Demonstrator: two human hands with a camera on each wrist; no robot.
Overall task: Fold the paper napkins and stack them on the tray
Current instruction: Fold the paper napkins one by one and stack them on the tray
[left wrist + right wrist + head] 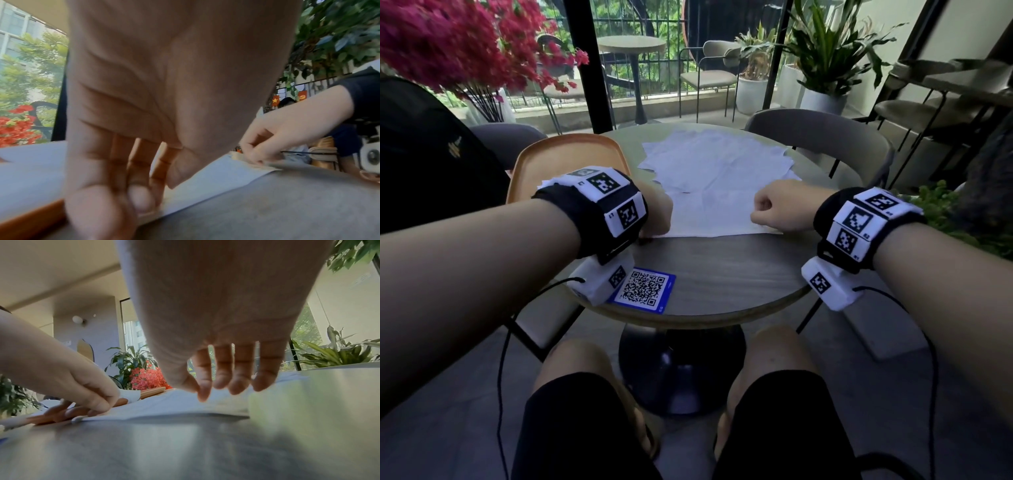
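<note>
Pinching the near corners of the front napkin [709,209], your left hand [655,214] and right hand [779,209] both curl on its edge; it lies flat on the counter [722,274] (more napkins [715,157] behind it), beside the orange tray [544,161].

One tray [544,154], one table [722,267], two hands [659,212], several napkins [715,171].
</note>
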